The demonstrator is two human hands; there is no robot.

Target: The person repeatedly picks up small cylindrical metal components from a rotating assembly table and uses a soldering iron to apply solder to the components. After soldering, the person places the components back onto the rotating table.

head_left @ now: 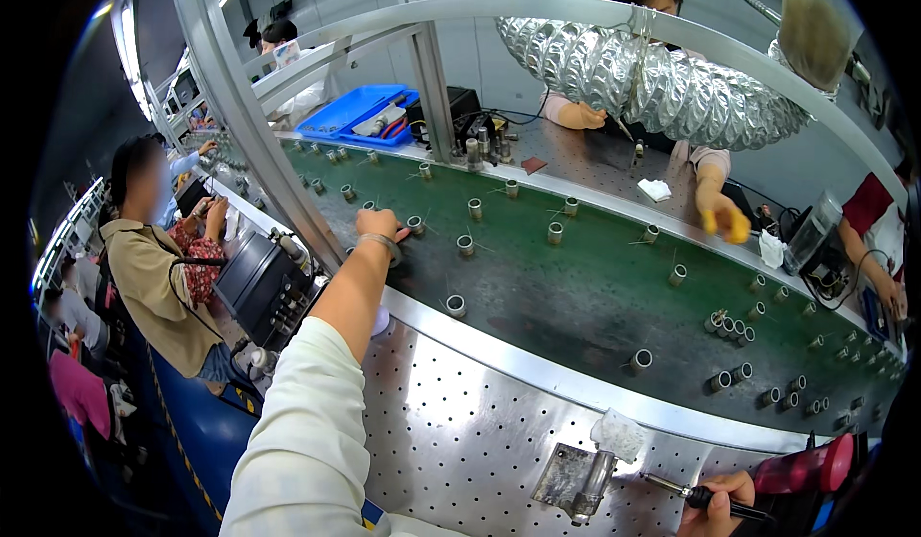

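My left hand [381,226] reaches out over the green conveyor belt [537,287]. Its fingers are curled closed beside a small metal cylinder [414,224] with thin wires, and what they hold, if anything, is hidden. At the lower right my right hand [720,506] grips the black handle of a soldering iron [677,486], its metal tip pointing left. Left of that tip, a metal fixture [576,482] with a plate and a round bar lies on the perforated metal bench [441,422]. A crumpled white pad [619,434] touches the fixture's far end.
Several more metal cylinders [642,359] stand on the belt. A metal frame post [259,115] rises at left, near a black box [264,283]. Opposite, a co-worker's hand [721,215] with yellow fingertips hangs near the belt, below a silver duct [662,81]. A red-handled object [806,467] sits lower right.
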